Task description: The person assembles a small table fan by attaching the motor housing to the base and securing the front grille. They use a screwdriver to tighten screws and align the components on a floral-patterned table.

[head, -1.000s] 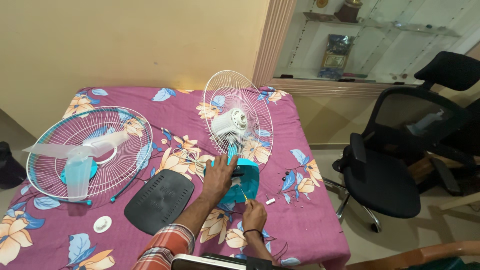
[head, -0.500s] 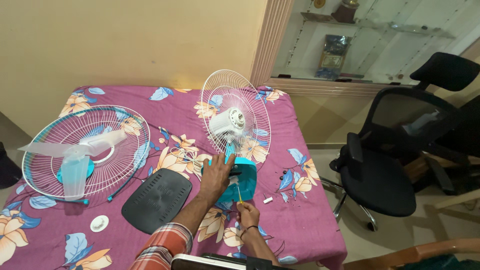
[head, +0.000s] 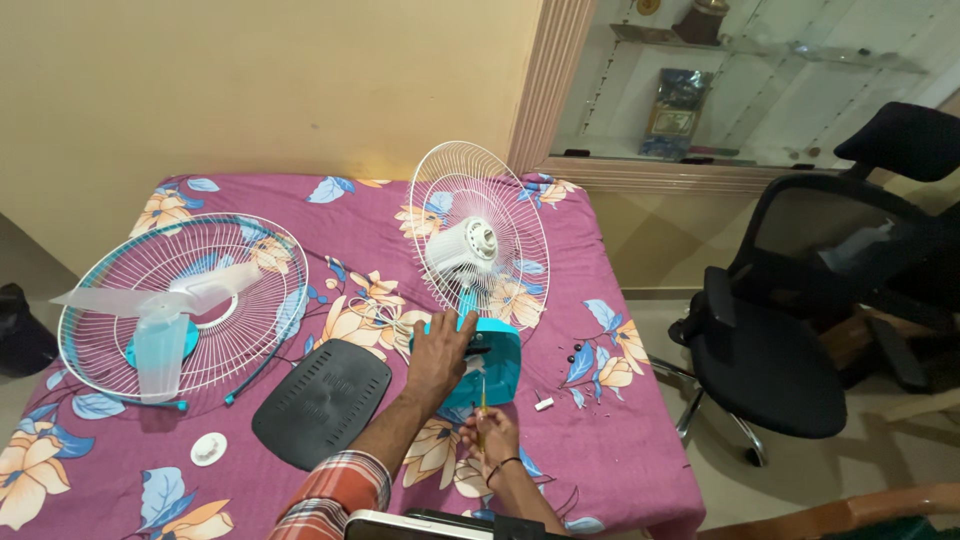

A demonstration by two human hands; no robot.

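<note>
A small table fan stands near the middle of the table: a turquoise base (head: 497, 362), a white motor housing (head: 464, 247) and a white wire rear guard (head: 480, 235). My left hand (head: 437, 355) rests flat on the left side of the base and steadies it. My right hand (head: 488, 437) holds a thin yellow-handled screwdriver (head: 482, 398) upright, its tip at the lower front of the base.
At the left lie the front wire guard (head: 190, 300) and a translucent fan blade (head: 160, 320). A black base plate (head: 322, 402) and a white round cap (head: 208, 449) lie beside it. Small screws (head: 575, 352) lie at the right. A black office chair (head: 790, 310) stands beside the table.
My right hand has drawn slightly back toward me and turned the screwdriver more upright against the base. My left hand has stayed on the base.
</note>
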